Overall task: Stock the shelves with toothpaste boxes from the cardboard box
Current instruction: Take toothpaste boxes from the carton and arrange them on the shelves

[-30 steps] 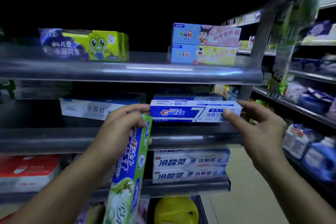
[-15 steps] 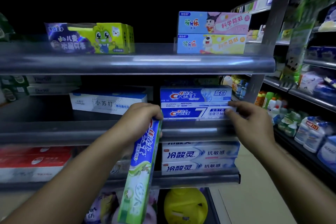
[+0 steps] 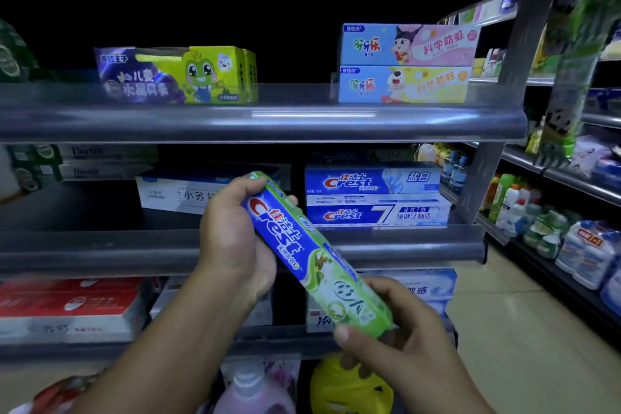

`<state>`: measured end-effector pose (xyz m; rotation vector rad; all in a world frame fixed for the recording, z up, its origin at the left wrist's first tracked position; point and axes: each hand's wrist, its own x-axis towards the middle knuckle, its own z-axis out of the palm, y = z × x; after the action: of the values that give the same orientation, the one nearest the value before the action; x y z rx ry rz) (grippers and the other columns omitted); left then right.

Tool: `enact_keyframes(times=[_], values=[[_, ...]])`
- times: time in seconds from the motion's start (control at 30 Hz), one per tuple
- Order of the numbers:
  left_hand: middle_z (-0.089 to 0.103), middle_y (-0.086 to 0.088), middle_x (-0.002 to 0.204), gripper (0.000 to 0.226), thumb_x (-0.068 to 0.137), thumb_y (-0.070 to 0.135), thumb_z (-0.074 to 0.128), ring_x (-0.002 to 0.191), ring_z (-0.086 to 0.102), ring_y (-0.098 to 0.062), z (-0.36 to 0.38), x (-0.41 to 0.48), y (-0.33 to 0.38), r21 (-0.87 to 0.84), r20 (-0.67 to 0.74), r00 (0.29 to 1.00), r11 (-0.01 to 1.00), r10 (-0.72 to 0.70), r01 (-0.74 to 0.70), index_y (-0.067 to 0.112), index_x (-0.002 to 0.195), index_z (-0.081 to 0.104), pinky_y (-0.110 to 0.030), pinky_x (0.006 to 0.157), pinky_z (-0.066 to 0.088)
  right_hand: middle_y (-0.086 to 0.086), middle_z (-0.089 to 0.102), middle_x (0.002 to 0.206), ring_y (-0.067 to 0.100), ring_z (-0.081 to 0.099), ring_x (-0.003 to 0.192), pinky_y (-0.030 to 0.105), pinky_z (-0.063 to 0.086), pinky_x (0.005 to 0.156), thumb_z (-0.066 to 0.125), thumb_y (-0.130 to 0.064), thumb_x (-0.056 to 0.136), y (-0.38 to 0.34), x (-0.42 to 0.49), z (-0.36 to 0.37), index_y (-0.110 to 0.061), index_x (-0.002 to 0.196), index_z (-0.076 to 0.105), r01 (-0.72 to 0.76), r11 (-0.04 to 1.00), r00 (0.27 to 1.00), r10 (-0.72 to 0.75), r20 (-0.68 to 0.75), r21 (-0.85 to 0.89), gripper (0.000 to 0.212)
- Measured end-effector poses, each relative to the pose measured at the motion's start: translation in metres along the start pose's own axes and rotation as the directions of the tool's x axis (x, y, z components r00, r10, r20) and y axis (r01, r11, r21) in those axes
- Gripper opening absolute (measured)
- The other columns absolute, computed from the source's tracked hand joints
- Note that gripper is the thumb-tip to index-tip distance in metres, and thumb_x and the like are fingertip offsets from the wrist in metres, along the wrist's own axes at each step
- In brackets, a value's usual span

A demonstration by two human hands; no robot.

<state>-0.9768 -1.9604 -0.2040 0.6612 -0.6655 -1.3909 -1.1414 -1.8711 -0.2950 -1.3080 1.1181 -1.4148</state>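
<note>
A green and blue Crest toothpaste box (image 3: 312,255) is held slantwise in front of the middle shelf (image 3: 100,249). My left hand (image 3: 235,239) grips its upper end and my right hand (image 3: 393,329) grips its lower end. Two blue Crest boxes (image 3: 376,198) lie stacked on the middle shelf just behind, to the right. A white box (image 3: 174,193) lies left of them. The cardboard box is out of view.
The top shelf (image 3: 262,121) carries children's toothpaste boxes (image 3: 178,76) and a pink and yellow stack (image 3: 406,64). Red boxes (image 3: 67,302) fill the lower shelf at left. Bottles (image 3: 349,386) stand below. An aisle floor (image 3: 504,329) and more shelving run along the right.
My right hand left the blue Crest box on the middle shelf and came down onto the green box's lower end. My left hand tilted the green box up from hanging to slantwise.
</note>
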Motion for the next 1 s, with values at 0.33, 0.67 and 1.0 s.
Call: enact_keyframes(times=[0.33,0.67,1.0], values=[[0.078,0.001,0.089,0.020,0.088,0.012,0.071,0.079,0.072,-0.008,-0.004,0.017,-0.009,0.330,0.201,0.942,0.887,0.268,-0.323,0.013,0.108,0.068,-0.020,0.067,0.054,-0.002,0.079,0.101,0.015,0.076,0.093,0.019,0.059,0.074,0.083,0.005,0.067,-0.047,0.049,-0.066,-0.020,0.110,0.065,0.300,0.953,0.872,-0.286,-0.397,-0.026,0.053],[0.078,0.009,0.092,0.029,0.079,0.036,0.087,0.090,0.073,-0.010,0.002,0.054,-0.015,0.818,0.256,0.930,0.454,0.262,-0.353,0.023,0.102,0.073,-0.039,0.090,0.059,-0.012,0.065,0.105,0.016,0.067,0.095,0.050,0.059,0.087,0.088,-0.021,0.077,-0.050,0.111,-0.110,-0.031,0.132,0.063,0.111,0.831,0.864,-0.352,-0.360,-0.546,0.061],[0.073,0.015,0.069,0.030,0.073,0.035,0.091,0.076,0.070,-0.005,0.004,0.061,-0.017,0.930,0.228,0.929,0.218,0.292,-0.297,0.028,0.093,0.070,-0.026,0.070,0.052,-0.009,0.070,0.103,0.016,0.071,0.086,0.049,0.061,0.083,0.089,-0.017,0.076,-0.041,0.128,-0.112,-0.034,0.129,0.064,0.115,0.836,0.860,-0.354,-0.367,-0.537,0.061]])
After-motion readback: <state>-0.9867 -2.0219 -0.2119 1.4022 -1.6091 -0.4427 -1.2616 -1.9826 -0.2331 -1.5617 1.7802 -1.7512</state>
